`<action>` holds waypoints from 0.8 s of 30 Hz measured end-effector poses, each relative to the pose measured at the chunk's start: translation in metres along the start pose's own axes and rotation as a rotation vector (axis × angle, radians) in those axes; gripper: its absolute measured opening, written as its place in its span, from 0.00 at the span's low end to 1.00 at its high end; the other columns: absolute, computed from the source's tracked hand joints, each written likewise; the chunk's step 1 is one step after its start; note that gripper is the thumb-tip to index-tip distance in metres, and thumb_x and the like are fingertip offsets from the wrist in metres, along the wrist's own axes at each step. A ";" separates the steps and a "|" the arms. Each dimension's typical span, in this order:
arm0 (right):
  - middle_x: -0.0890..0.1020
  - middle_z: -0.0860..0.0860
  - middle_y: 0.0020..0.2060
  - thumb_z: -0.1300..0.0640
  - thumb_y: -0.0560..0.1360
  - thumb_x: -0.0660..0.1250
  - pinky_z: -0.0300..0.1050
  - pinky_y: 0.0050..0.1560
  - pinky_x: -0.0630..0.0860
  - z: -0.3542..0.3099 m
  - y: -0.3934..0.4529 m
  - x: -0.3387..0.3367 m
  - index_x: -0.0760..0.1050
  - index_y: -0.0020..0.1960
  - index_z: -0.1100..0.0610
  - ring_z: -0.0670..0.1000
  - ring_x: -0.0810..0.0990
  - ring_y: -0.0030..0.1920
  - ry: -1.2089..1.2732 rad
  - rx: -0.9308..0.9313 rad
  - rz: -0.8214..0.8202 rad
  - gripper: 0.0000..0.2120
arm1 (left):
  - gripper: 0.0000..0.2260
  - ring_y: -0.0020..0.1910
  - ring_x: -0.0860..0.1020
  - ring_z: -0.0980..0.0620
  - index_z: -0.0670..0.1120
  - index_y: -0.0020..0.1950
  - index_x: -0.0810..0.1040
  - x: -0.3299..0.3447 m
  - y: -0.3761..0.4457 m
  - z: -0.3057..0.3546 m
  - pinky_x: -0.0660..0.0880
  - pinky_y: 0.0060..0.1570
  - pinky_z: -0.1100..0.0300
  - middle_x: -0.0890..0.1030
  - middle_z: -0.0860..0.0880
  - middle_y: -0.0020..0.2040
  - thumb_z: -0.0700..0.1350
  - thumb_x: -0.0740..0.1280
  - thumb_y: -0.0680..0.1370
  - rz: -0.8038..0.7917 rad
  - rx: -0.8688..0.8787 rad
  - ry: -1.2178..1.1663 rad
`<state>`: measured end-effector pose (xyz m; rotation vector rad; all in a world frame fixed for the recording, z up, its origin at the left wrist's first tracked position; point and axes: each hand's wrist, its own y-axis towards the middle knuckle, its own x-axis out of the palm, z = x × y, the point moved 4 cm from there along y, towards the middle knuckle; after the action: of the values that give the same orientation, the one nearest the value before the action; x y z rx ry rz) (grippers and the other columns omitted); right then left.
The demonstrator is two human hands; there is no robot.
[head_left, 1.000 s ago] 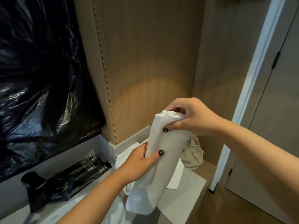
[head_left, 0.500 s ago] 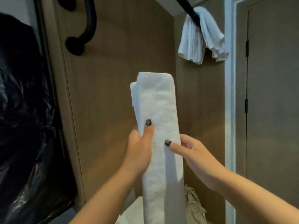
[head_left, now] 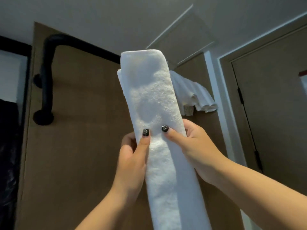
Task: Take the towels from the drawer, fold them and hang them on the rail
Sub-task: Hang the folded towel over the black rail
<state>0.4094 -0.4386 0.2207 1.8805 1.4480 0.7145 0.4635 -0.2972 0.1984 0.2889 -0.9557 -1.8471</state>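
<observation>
White terry towel (head_left: 156, 113), folded into a long narrow strip, is held upright before a brown wood-panelled wall (head_left: 79, 146), gripped at mid-length by the left hand (head_left: 132, 160) and right hand (head_left: 197, 150), thumbs pressed on its front. A black rail (head_left: 49, 67) is seen bracketed to the wall beneath a grey ceiling (head_left: 116, 17), with another white towel (head_left: 196, 95) draped behind, beside a closed door (head_left: 272, 113).

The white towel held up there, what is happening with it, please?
A person holds a folded white towel upright in both hands: the left hand and the right hand grip its two sides, thumbs on the front. The towel is raised in front of the black rail but is not yet hung. Another white towel is already draped over the rail behind it.
</observation>
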 end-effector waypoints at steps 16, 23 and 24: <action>0.82 0.59 0.46 0.52 0.77 0.70 0.51 0.43 0.74 -0.021 0.196 -0.045 0.77 0.57 0.65 0.54 0.78 0.43 0.045 -0.232 0.087 0.17 | 0.26 0.50 0.85 0.48 0.46 0.57 0.79 0.040 0.124 -0.052 0.80 0.51 0.49 0.86 0.49 0.50 0.50 0.82 0.63 -0.022 0.178 0.254; 0.77 0.54 0.36 0.55 0.77 0.71 0.43 0.33 0.69 -0.045 0.263 -0.045 0.78 0.52 0.63 0.50 0.74 0.33 0.049 -0.371 0.133 0.11 | 0.16 0.51 0.84 0.49 0.45 0.57 0.78 0.041 0.195 -0.032 0.80 0.54 0.44 0.86 0.49 0.51 0.45 0.76 0.72 -0.027 0.367 0.346; 0.79 0.56 0.39 0.56 0.77 0.71 0.47 0.35 0.72 -0.049 0.271 -0.044 0.78 0.54 0.65 0.53 0.76 0.36 0.054 -0.390 0.138 0.13 | 0.16 0.51 0.84 0.49 0.45 0.56 0.78 0.043 0.204 -0.029 0.80 0.55 0.45 0.85 0.49 0.52 0.45 0.77 0.72 -0.019 0.397 0.372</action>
<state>0.5291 -0.5218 0.4589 1.6747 1.1191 1.0383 0.5956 -0.3869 0.3357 0.8539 -1.0476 -1.5345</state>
